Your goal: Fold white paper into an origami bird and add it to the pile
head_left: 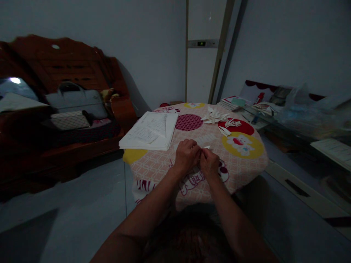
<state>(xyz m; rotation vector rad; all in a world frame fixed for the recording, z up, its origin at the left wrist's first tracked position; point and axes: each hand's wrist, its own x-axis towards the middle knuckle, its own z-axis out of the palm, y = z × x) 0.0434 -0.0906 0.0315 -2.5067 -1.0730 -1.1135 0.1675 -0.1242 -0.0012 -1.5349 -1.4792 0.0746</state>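
My left hand [187, 155] and my right hand [209, 160] meet over the near half of a round table. Fingers of both are pinched together on a small white piece of paper [206, 147]; only its pointed tip shows, and the rest is hidden by the fingers. Just beyond them a printed paper strip [206, 138] lies flat. Farther back sits a spiky cluster of folded paper pieces [215, 115]. More folded pieces [233, 123] rest on the red patch at the right, with a single one [225, 131] nearer to me. To the left is a stack of paper sheets [142, 143].
A patterned cloth [156, 168] covers the table. A wooden sofa [68, 54] with a grey bag [78, 104] stands at the left. On the right, a glass-topped cabinet [285, 129] carries papers and plastic bags [307, 113]. A tall air conditioner [201, 69] is behind.
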